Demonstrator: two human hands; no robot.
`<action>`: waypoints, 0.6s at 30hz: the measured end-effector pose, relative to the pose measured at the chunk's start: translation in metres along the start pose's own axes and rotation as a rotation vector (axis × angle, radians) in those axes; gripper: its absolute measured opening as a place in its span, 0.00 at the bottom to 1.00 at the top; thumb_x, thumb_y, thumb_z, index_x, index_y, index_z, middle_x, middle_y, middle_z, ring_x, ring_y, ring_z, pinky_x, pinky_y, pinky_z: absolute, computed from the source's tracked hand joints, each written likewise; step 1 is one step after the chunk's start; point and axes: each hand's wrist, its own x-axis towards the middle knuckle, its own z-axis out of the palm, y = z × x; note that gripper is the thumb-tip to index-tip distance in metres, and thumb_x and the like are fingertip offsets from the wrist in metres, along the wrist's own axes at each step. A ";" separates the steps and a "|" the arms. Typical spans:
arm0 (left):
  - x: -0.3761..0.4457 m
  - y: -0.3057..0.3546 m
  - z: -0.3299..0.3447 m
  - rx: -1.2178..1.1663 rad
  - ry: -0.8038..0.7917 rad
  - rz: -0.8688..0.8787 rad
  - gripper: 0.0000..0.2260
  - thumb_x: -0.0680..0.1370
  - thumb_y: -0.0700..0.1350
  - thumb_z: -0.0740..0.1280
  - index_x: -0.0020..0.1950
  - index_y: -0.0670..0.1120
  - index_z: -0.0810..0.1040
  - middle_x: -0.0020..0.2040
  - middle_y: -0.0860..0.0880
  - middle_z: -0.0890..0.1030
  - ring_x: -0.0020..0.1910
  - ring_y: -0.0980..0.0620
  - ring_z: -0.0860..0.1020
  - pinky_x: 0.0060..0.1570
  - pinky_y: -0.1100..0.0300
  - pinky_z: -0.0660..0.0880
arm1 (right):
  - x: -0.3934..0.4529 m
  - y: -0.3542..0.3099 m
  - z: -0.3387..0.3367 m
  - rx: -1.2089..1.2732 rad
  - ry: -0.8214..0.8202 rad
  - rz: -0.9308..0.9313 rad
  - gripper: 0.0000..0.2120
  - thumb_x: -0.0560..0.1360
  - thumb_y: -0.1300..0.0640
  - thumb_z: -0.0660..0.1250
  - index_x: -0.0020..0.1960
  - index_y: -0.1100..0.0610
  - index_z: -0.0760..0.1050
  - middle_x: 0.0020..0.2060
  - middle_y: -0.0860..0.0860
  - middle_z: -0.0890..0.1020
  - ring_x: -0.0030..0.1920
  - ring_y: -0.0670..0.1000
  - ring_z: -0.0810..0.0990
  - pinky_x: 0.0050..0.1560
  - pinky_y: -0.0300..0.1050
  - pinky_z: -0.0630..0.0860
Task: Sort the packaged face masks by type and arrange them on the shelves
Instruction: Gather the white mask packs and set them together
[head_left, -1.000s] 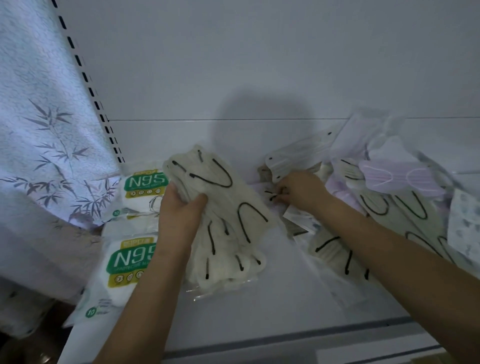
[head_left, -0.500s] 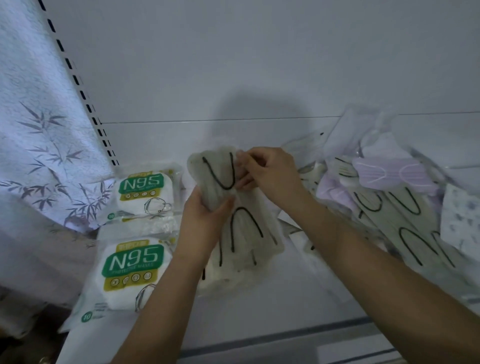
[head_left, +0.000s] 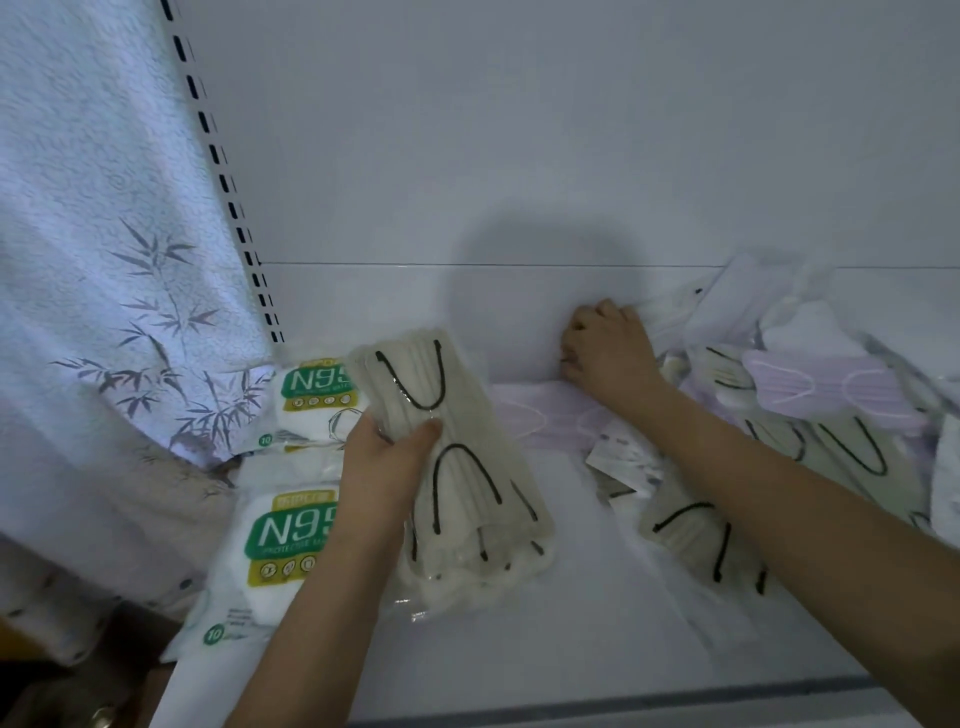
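My left hand (head_left: 382, 470) grips a stack of beige masks with black ear loops (head_left: 457, 467), held upright over the white shelf (head_left: 571, 639). My right hand (head_left: 605, 345) reaches to the back of the shelf with curled fingers at the left edge of a mixed pile of packaged masks (head_left: 810, 395); whether it holds a pack I cannot tell. A lilac mask pack (head_left: 540, 415) lies flat between my hands. Two N95 packs (head_left: 311, 387) (head_left: 280, 540) lie at the left. Another beige pack (head_left: 691, 525) lies under my right forearm.
A bamboo-print curtain (head_left: 104, 312) hangs at the left beside the slotted shelf upright (head_left: 223, 171). The shelf's back wall (head_left: 519, 156) stands close behind. A lilac mask (head_left: 826, 384) tops the pile on the right. The shelf's front edge (head_left: 623, 712) runs along the bottom.
My right hand left the beige stack and moved right and back to the pile's edge. My left hand keeps the stack, now slightly lower and further right.
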 end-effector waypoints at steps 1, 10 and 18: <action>0.001 0.000 0.000 0.000 -0.002 0.003 0.09 0.77 0.38 0.71 0.53 0.51 0.80 0.48 0.48 0.86 0.47 0.46 0.85 0.50 0.46 0.82 | 0.003 0.000 -0.008 0.033 0.027 0.039 0.09 0.65 0.51 0.67 0.37 0.56 0.82 0.40 0.52 0.80 0.44 0.58 0.74 0.45 0.48 0.64; 0.002 0.001 0.007 -0.094 -0.070 -0.063 0.07 0.78 0.38 0.70 0.54 0.49 0.80 0.46 0.46 0.87 0.43 0.46 0.86 0.40 0.54 0.83 | 0.027 0.022 -0.102 0.774 0.194 0.428 0.02 0.73 0.47 0.70 0.43 0.43 0.81 0.54 0.44 0.81 0.58 0.45 0.76 0.64 0.44 0.69; 0.001 0.004 0.011 -0.237 -0.122 -0.190 0.12 0.77 0.42 0.71 0.59 0.41 0.80 0.50 0.43 0.87 0.51 0.42 0.85 0.57 0.41 0.80 | -0.003 -0.033 -0.148 0.932 0.569 0.390 0.06 0.79 0.54 0.64 0.45 0.53 0.77 0.24 0.45 0.71 0.27 0.42 0.67 0.31 0.33 0.62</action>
